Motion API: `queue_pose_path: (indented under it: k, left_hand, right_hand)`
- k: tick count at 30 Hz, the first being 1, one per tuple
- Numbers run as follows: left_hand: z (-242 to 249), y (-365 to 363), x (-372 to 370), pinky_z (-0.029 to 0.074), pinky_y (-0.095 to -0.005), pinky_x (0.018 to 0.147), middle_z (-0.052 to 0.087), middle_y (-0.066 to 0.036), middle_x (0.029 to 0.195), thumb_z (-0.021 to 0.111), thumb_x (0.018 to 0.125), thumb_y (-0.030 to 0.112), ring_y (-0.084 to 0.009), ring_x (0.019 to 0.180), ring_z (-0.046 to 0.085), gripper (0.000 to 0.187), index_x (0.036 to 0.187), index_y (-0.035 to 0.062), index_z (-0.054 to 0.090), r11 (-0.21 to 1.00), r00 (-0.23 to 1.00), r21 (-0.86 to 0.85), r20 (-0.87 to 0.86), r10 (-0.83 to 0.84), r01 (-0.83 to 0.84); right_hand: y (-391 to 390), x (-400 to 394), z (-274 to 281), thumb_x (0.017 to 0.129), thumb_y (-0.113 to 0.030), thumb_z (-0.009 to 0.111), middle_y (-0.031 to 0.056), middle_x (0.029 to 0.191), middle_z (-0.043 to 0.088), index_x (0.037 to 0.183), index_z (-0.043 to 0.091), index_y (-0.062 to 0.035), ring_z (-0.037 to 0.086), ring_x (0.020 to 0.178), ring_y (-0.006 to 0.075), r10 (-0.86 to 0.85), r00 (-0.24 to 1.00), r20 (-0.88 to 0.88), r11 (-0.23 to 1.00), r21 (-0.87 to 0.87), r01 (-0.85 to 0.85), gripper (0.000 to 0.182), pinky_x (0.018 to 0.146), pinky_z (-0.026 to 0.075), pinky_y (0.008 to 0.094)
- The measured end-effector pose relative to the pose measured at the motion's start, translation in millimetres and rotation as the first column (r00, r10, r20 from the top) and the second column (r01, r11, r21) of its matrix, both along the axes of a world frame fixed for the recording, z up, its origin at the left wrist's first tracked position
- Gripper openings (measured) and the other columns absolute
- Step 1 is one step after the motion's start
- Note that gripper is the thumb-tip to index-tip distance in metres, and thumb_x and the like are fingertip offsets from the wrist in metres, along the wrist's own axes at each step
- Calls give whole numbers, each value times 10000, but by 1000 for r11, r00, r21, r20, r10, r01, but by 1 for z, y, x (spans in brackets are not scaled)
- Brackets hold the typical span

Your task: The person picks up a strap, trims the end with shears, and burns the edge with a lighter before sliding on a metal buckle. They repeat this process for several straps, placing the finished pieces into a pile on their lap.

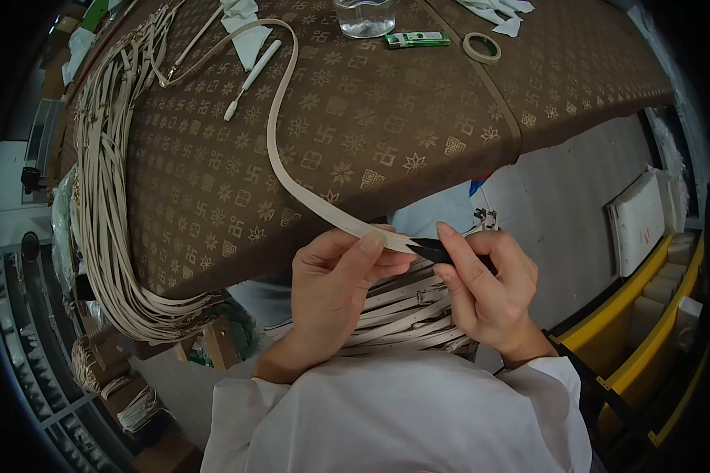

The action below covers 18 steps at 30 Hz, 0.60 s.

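Note:
My left hand [335, 276] pinches a long beige strap [312, 201] between thumb and fingers near its end. From there the strap runs up over the table and loops back toward the far left. My right hand [489, 284] is closed on small black snips [431, 251]. Their pointed blades face left and meet the strap's end, just beside my left fingertips. The handle is mostly hidden in the right hand. Below both hands, more beige straps with metal buckles [406, 315] lie across my lap.
A thick bundle of straps [106, 189] hangs over the left side of the brown patterned table [339, 110]. On the table are a white-handled tool [252, 79], a clear container [364, 20], a green packet [416, 39] and a tape roll [481, 48]. Yellow bins [631, 307] stand at right.

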<state>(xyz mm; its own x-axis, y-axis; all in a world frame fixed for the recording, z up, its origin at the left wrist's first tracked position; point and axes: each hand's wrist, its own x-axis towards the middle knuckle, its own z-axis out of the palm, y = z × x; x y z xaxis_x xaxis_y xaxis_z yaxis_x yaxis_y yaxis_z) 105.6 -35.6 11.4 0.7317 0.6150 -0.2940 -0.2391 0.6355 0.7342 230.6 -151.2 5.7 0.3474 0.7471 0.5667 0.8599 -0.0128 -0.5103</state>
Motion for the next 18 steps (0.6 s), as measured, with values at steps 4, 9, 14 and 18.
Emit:
queue_pose_path:
  k: [4, 9, 14, 18]
  left_hand:
    - [1, -2, 1, 535, -293, 693, 616, -123, 835, 473, 862, 113, -191, 746, 624, 172, 909, -23, 567, 999, 999, 44, -48, 23, -21]
    - [0, -1, 0, 529, -306, 721, 603, -145, 874, 472, 861, 83, -208, 783, 618, 168, 914, -48, 563, 1000, 1000, 25, -4, -3, 3]
    - [0, -2, 0, 532, -289, 689, 617, -124, 825, 470, 865, 120, -185, 743, 624, 182, 914, -28, 564, 998, 997, 58, -68, 24, -20]
    - [2, -3, 0, 528, -304, 716, 598, -143, 885, 479, 859, 88, -197, 781, 615, 166, 908, -45, 567, 1000, 999, 10, -34, 15, -14]
  right_hand:
    - [1, -1, -1, 632, -105, 688, 44, 643, 487, 999, 614, -34, 461, 506, 157, -19, 1000, -18, 1000, 22, 20, 381, 422, 357, 251]
    - [1, -1, -2, 633, -103, 690, 43, 642, 485, 999, 614, -34, 455, 502, 156, -21, 1000, 15, 999, 27, 20, 380, 418, 353, 250]
    - [1, -1, -3, 635, -101, 691, 44, 641, 484, 994, 613, -32, 451, 501, 156, -19, 1000, 21, 1000, 25, 19, 374, 417, 350, 249]
    - [1, -2, -2, 641, -93, 686, 47, 643, 484, 994, 612, -25, 454, 504, 157, -24, 999, 29, 1000, 22, 23, 367, 420, 354, 250]
